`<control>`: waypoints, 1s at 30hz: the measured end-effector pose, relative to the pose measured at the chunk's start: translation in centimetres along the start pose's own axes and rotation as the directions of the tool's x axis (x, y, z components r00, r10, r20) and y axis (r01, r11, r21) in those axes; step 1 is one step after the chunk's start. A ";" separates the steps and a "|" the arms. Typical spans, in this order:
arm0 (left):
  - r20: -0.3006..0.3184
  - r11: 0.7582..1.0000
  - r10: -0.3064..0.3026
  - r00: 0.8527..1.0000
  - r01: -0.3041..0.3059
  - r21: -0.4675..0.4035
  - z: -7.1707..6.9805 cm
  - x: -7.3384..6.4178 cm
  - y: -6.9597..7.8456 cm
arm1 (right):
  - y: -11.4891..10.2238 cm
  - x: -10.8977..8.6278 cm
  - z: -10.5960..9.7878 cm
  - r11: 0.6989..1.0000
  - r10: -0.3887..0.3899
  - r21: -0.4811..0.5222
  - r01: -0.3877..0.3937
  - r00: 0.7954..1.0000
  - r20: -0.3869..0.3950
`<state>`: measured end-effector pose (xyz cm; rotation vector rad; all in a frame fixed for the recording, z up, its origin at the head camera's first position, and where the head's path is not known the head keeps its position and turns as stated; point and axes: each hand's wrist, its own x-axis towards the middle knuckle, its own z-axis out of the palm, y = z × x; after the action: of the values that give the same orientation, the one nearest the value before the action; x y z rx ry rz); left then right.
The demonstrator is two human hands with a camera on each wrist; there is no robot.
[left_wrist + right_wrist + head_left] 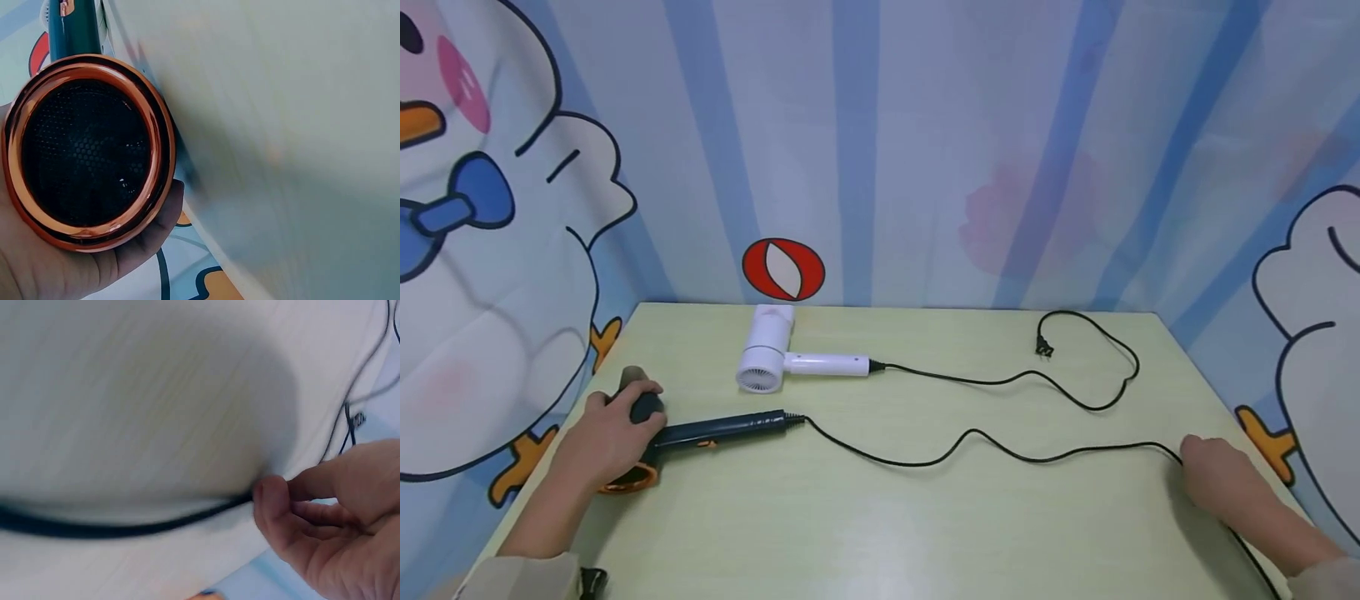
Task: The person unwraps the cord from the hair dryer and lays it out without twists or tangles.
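A dark green hair dryer (pixel 722 430) with a copper-coloured ring (pixel 161 134) lies on the left of the table, its handle pointing right. My left hand (pixel 606 442) grips its barrel from above, fingers curled round the body. In the left wrist view, the ring and its dark mesh face the camera. Its black cord (pixel 910 463) runs in waves across the table to my right hand (pixel 1228 479). There my right thumb and fingers pinch the cord (pixel 125 530), which continues past the hand to the table's lower right edge.
A white hair dryer (pixel 763 354) lies farther back with its handle to the right. Its black cord (pixel 1000 382) loops to a plug (pixel 1043 347) at the back right. The pale table (pixel 880 533) meets a blue striped curtain (pixel 910 150) behind, printed with cartoon figures.
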<state>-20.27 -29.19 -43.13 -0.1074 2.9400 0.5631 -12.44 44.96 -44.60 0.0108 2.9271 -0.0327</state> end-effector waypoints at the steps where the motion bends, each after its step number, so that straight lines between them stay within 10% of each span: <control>1: -0.001 1.000 0.002 1.000 -0.002 0.000 0.0 0.0 0.0 | -0.8 0.3 0.1 1.000 -0.022 -0.015 0.021 0.999 -0.044; 12: -0.014 1.000 0.001 1.000 -0.001 0.003 0.3 0.0 -0.5 | -9.2 3.9 0.3 0.969 -0.244 -0.110 0.223 0.936 -0.255; 30: -0.024 1.000 0.005 1.000 -0.005 0.000 0.3 0.1 -0.1 | -17.5 9.5 -1.3 0.897 -0.436 -0.075 0.435 0.848 -0.301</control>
<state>-20.36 -29.22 -43.44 -0.1077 2.9639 0.5660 -22.17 27.59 -44.98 -0.7173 3.1712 -0.1051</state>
